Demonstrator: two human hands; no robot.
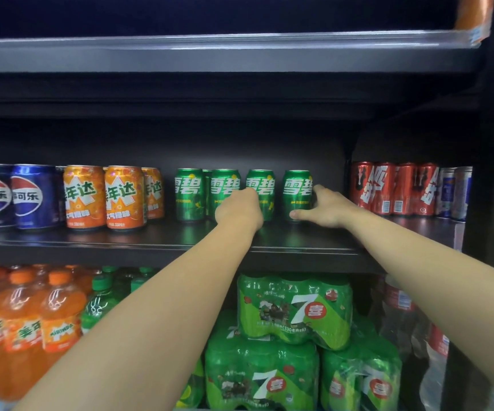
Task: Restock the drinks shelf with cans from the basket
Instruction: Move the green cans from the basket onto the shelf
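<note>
Here, four green cans are seen upright on the drinks shelf [151,237], long axes vertical and labels turned to the front, set back from the front edge in a row near its middle. The rightmost green can [296,194] is grasped by the right hand [327,207] — thumb laid across its base, fingers curled round its right side. The third green can [260,191] is partly hidden by the left hand [240,210], which is pressed against it; whether the fingers are closed round it cannot be told. Towards the shelf's left edge, orange cans [105,197] and blue cans [14,195] are stood upright; towards its right edge, red cans [394,188] are lined up, a bare gap being left between them and the held can. On the shelf below, shrink-wrapped green can packs [296,310] are stacked — orange bottles [23,315] are ranged to their left.
</note>
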